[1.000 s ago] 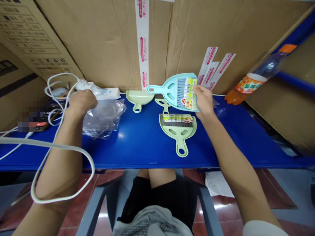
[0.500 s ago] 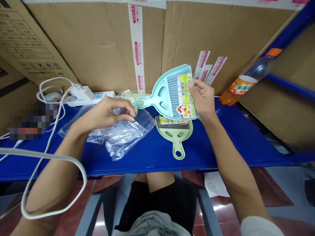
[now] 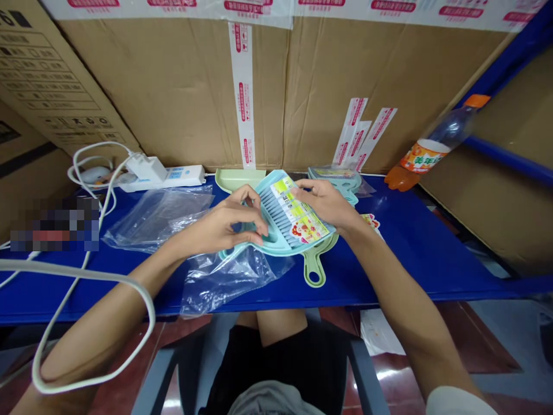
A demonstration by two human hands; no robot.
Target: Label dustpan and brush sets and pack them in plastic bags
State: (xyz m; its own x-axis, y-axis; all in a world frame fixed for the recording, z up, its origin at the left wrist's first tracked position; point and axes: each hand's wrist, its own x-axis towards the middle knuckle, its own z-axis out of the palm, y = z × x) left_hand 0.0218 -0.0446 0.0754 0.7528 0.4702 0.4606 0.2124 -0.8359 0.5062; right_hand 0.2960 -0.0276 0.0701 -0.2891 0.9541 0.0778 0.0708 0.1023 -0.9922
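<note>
A light-blue dustpan with a grey-bristled brush nested in it is tilted above the table, its handle towards the lower left. My right hand grips its wide edge, beside a yellow-green printed label. Over the handle end, my left hand is closed in a pinch; whatever lies between its fingertips is hidden. Beneath the blue set, a green dustpan shows mainly its handle. Crumpled clear plastic bags lie below and left of my left hand.
Against the cardboard wall stand a green dustpan and another blue set. A power strip with white cables sits at the left. An orange drink bottle leans at the right. A white cable loop crosses my left forearm.
My right hand has brought the blue dustpan and brush lower and left, tilting it. My left hand has moved right onto its handle end. The clear bag has shifted towards the table's front edge.
</note>
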